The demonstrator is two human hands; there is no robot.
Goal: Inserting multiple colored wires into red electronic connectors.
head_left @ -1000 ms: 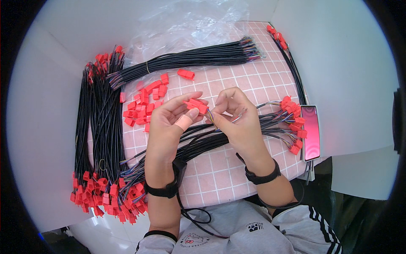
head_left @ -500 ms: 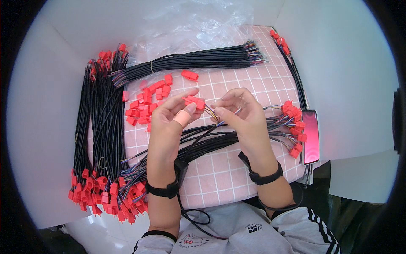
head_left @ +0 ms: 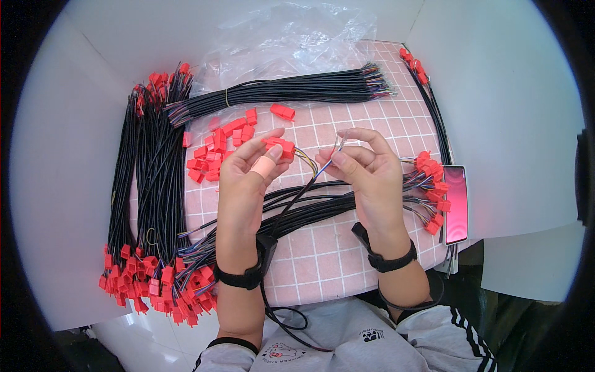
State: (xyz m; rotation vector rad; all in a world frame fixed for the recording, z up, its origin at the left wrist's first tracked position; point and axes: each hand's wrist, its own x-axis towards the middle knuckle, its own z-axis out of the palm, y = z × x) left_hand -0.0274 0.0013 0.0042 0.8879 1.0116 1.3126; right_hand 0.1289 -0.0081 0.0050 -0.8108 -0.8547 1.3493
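Between the thumb and fingers of my left hand is a red connector housing; one finger wears a beige bandage. Several thin coloured wires run from the housing to the stripped end of a black cable. My right hand pinches a blue wire from the same cable, held apart from the others. The wire's tip is too small to make out at the fingertips. Below both hands a bundle of black cables lies across the table, with red connectors at its right end.
Loose red housings lie left of centre. Black cable bundles with red ends line the left side. Another tied bundle rests at the back on a clear plastic bag. A phone sits at right beside more cables.
My right hand has drawn to the right, away from the housing, and the blue wire now shows stretched apart from the rest. The housing in my left hand has shifted slightly left.
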